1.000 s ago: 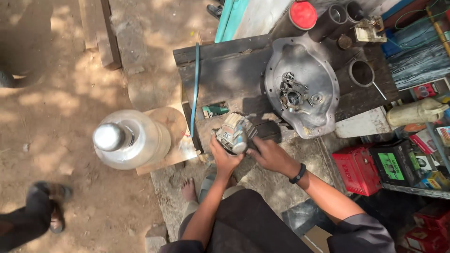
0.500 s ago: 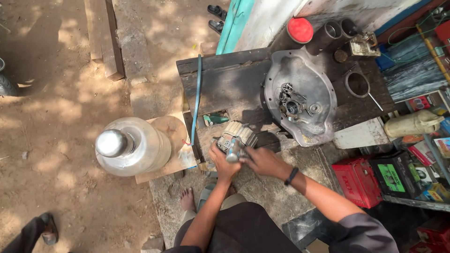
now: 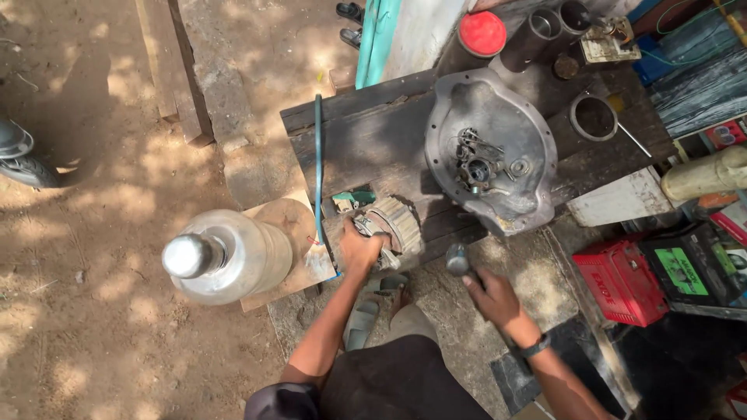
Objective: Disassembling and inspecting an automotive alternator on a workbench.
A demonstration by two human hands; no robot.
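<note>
The left hand is wrapped over a round, ribbed metal motor part, pressing it down on the near edge of the dark wooden counter. The right hand is closed around the handle of a hammer, whose metal head sits just off the counter's edge, near the part but apart from it. A large grey metal housing lies farther back on the counter. A big clear plastic bottle stands to the left on a brown board. A red box sits on the right.
</note>
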